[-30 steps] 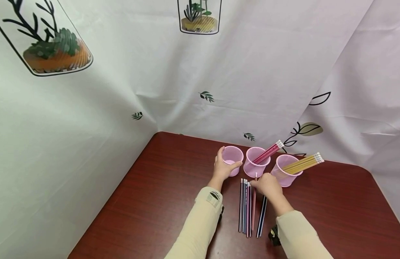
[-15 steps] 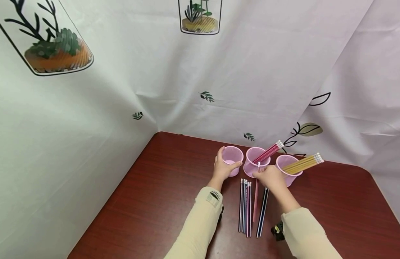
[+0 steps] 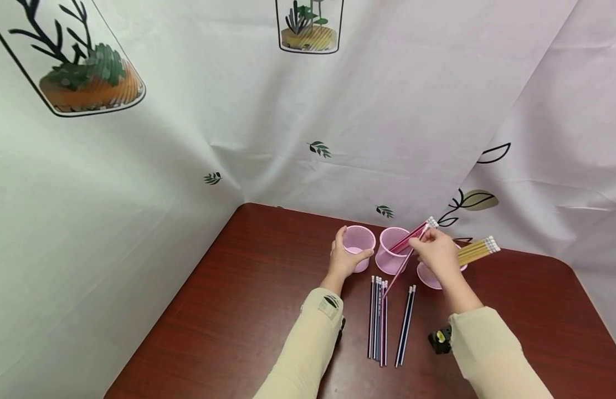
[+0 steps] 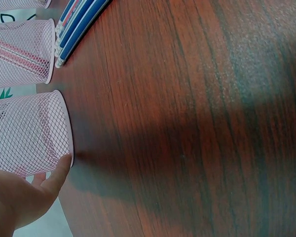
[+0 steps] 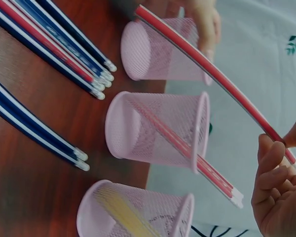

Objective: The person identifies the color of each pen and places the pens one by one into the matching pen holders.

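Observation:
My left hand holds the leftmost pink mesh pencil cup by its side, fingers and thumb spread around it; nothing shows inside it. In the left wrist view the thumb lies at the cup's rim. My right hand pinches a red pencil near its white eraser end. That pencil slants through the air, its other end down over the table, in front of the middle pencil cup. A few red pencils lean in the middle cup. The right pencil cup holds several yellow pencils.
Several pencils, mostly dark blue with a red one among them, lie side by side on the brown table before the cups. Two dark blue pencils lie apart to their right. A patterned white cloth hangs behind.
My right hand has lifted the red pencil off the table and moved up and right, tilting it so the eraser end points toward the back right. My left hand stays on its cup.

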The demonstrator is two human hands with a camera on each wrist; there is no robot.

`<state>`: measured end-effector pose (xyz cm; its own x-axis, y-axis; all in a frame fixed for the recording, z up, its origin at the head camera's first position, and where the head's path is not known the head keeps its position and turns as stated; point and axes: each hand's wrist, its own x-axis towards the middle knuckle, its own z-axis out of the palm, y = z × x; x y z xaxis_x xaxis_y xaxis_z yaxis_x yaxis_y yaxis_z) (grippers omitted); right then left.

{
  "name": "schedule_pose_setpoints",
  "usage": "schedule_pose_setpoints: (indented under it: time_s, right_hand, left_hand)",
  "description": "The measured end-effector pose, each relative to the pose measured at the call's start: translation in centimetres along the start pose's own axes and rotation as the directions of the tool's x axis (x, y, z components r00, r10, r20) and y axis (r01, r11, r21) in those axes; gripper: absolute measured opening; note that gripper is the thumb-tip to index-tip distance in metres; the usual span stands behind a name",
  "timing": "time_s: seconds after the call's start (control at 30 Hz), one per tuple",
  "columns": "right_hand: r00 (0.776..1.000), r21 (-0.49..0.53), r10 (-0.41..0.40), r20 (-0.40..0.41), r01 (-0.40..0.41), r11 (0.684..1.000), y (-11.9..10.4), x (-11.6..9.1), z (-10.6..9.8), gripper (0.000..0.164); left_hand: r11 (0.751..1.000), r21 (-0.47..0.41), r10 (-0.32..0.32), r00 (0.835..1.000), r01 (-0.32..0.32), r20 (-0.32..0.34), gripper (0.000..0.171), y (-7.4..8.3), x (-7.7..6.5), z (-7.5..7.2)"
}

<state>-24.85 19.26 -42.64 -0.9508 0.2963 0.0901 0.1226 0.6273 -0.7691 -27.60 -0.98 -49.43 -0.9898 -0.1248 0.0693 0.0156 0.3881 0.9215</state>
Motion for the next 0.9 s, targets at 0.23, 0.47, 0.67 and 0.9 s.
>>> schedule_pose_setpoints:
  time_s: [0.23, 0.47, 0.67, 0.9]
  right_hand:
    - [1.000, 0.332, -0.027, 0.010, 0.022, 0.943, 3.6, 4.2, -0.7, 0.023]
    - [0.980, 0.363, -0.096, -0.177, 0.156, 0.919, 8.2, 9.4, -0.5, 0.026]
    - [0.945, 0.334, -0.060, -0.321, 0.172, 0.927, 12.4, 12.2, 0.9, 0.034]
    - [0.987, 0.600, 0.160, -0.033, -0.108, 0.793, 9.6, 8.0, 0.0, 0.037]
  left_hand:
    - [1.000, -0.011, -0.004, 1.000, 0.004, -0.003, 0.093, -0.1, 0.0, 0.1]
    - [1.000, -0.002, -0.014, 1.000, 0.014, -0.003, 0.094, -0.2, 0.1, 0.1]
    - [1.000, -0.003, -0.007, 1.000, 0.007, -0.007, 0.094, -0.3, 0.2, 0.2]
    - [1.000, 0.006, -0.014, 1.000, 0.014, -0.005, 0.093, -0.2, 0.1, 0.2]
